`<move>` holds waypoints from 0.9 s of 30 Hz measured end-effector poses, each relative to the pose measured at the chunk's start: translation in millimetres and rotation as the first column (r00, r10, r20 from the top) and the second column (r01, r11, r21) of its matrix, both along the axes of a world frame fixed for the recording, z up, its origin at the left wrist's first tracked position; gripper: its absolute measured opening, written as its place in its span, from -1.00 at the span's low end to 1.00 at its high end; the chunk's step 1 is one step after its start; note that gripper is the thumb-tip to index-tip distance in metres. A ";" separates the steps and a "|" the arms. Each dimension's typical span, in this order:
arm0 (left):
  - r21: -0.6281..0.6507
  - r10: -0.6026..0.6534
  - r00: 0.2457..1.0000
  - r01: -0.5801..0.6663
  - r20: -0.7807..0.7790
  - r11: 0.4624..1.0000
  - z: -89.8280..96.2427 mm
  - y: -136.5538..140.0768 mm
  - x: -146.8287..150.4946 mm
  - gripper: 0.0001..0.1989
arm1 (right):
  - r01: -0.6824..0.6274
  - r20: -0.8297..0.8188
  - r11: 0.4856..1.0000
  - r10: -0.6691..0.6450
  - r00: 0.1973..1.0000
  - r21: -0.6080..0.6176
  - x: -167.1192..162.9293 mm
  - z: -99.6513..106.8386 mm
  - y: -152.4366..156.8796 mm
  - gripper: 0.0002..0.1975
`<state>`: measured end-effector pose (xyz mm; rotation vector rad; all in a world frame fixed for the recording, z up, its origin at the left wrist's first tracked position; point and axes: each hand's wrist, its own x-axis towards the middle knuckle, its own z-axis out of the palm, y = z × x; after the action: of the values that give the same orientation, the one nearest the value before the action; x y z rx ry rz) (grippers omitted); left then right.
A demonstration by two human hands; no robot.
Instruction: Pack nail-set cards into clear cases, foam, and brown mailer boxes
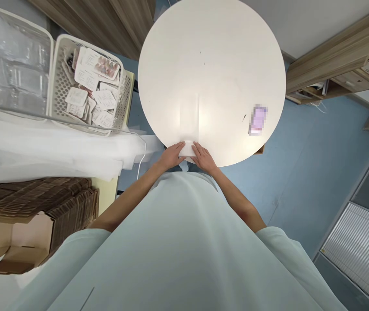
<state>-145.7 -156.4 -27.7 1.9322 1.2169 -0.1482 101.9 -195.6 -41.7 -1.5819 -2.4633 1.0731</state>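
At the near edge of the round table, my left hand point(171, 155) and my right hand point(204, 158) grip the two ends of a small white wrapped packet point(187, 149). The fingers lie on top and the thumbs are at the near side. From the packet, a thin translucent white foam sheet point(189, 114) stretches flat away from me over the table. What is inside the packet is hidden by the white wrap.
The white round table point(223, 52) bears a blurred purple item point(258, 120) on its right. At the left are a basket of printed cards point(122, 86), a bin of clear plastic boxes point(51, 65), white foam sheets point(74, 147) and stacked cardboard boxes point(74, 207). A white cable point(144, 151) hangs nearby.
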 end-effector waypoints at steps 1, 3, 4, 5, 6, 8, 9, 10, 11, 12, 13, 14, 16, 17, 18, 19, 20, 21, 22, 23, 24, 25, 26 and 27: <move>-0.012 0.017 1.000 -0.017 -0.001 1.000 1.6 2.3 -0.8 -0.21 | 0.001 -0.008 1.000 -0.001 1.000 -0.001 1.2 0.2 1.8 -0.33; -0.030 0.040 0.999 -0.041 -0.003 0.999 5.1 7.9 -1.4 -0.21 | 0.009 -0.018 1.000 -0.009 1.000 -0.007 2.6 0.5 6.8 -0.33; -0.038 0.053 0.999 -0.053 -0.003 0.998 6.7 10.8 -1.2 -0.22 | 0.025 -0.020 1.000 -0.026 0.999 -0.011 2.7 0.7 9.6 -0.32; -0.043 0.072 0.997 -0.072 -0.004 0.996 8.0 13.9 -0.6 -0.25 | 0.055 -0.020 0.998 -0.055 0.998 -0.017 2.4 0.9 12.7 -0.32; -0.048 0.097 0.995 -0.097 -0.004 0.994 9.0 17.0 0.4 -0.28 | 0.098 -0.017 0.995 -0.098 0.995 -0.025 1.5 1.1 16.0 -0.32; -0.054 0.160 0.987 -0.159 -0.004 0.986 9.6 23.9 3.6 -0.37 | 0.211 -0.004 0.976 -0.212 0.977 -0.049 -1.4 1.6 23.8 -0.32; -0.056 0.194 0.981 -0.194 -0.009 0.979 9.2 27.7 5.8 -0.41 | 0.268 0.006 0.961 -0.269 0.963 -0.066 -3.3 1.8 28.5 -0.33; -0.060 0.228 0.973 -0.230 -0.025 0.971 8.3 31.7 8.2 -0.44 | 0.321 0.016 0.943 -0.321 0.947 -0.084 -5.4 2.0 33.8 -0.35; -0.063 0.262 0.964 -0.265 -0.050 0.962 7.0 35.9 10.9 -0.47 | 0.366 0.024 0.925 -0.366 0.930 -0.100 -7.6 2.1 39.6 -0.37; -0.064 0.292 0.953 -0.297 -0.082 0.953 5.2 40.0 13.5 -0.49 | 0.403 0.029 0.908 -0.403 0.915 -0.115 -9.7 2.2 45.8 -0.40; -0.064 0.317 0.941 -0.326 -0.117 0.943 3.3 44.1 16.1 -0.53 | 0.434 0.033 0.892 -0.433 0.901 -0.128 -11.8 2.1 52.3 -0.44; -0.062 0.337 0.930 -0.349 -0.149 0.935 1.2 47.8 18.4 -0.57 | 0.459 0.038 0.877 -0.459 0.888 -0.139 -13.7 2.0 58.9 -0.48; -0.065 0.367 0.912 -0.384 -0.185 0.921 -2.4 54.0 22.0 -0.66 | 0.501 0.062 0.851 -0.498 0.865 -0.156 -17.0 1.4 71.5 -0.58; -0.076 0.380 0.905 -0.400 -0.193 0.913 -3.6 56.4 23.2 -0.69 | 0.517 0.081 0.841 -0.511 0.856 -0.159 -18.3 1.0 77.1 -0.62; -0.091 0.393 0.898 -0.416 -0.200 0.905 -4.4 58.3 24.1 -0.71 | 0.531 0.105 0.833 -0.521 0.847 -0.157 -19.3 0.6 82.3 -0.66; -0.104 0.406 0.890 -0.433 -0.206 0.895 -4.7 59.7 24.8 -0.72 | 0.543 0.129 0.826 -0.528 0.839 -0.151 -20.1 0.1 86.8 -0.68; -0.105 0.422 0.882 -0.449 -0.210 0.887 -4.7 60.9 25.2 -0.73 | 0.551 0.150 0.823 -0.532 0.833 -0.140 -20.6 -0.4 90.8 -0.69; -0.087 0.435 0.876 -0.460 -0.209 0.884 -4.6 62.0 25.6 -0.70 | 0.552 0.162 0.825 -0.532 0.831 -0.124 -20.9 -0.8 94.4 -0.67; -0.048 0.441 0.875 -0.459 -0.201 0.887 -4.6 63.0 25.9 -0.63 | 0.543 0.162 0.833 -0.525 0.835 -0.101 -21.1 -1.2 97.5 -0.63; 0.003 0.433 0.882 -0.440 -0.183 0.898 -5.1 64.0 26.3 -0.53 | 0.523 0.150 0.849 -0.509 0.847 -0.070 -21.1 -1.5 100.4 -0.59; 0.058 0.407 0.900 -0.403 -0.156 0.914 -6.0 65.2 26.9 -0.43 | 0.490 0.131 0.871 -0.483 0.866 -0.033 -21.2 -1.6 103.0 -0.56; 0.107 0.358 0.926 -0.347 -0.121 0.932 -7.6 66.4 27.6 -0.37 | 0.445 0.108 0.895 -0.443 0.890 0.005 -21.2 -1.5 105.3 -0.53; 0.143 0.291 0.953 -0.278 -0.084 0.950 -9.8 67.7 28.4 -0.34 | 0.390 0.086 0.920 -0.392 0.916 0.037 -21.3 -1.2 107.3 -0.53; 0.165 0.218 0.975 -0.208 -0.049 0.964 -12.4 68.9 29.4 -0.34 | 0.329 0.072 0.943 -0.332 0.940 0.053 -21.3 -0.5 108.9 -0.53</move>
<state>-116.3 -87.5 -40.0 1.9276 1.5120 -0.0021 80.5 -86.7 -42.1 -1.9690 -2.1353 0.9171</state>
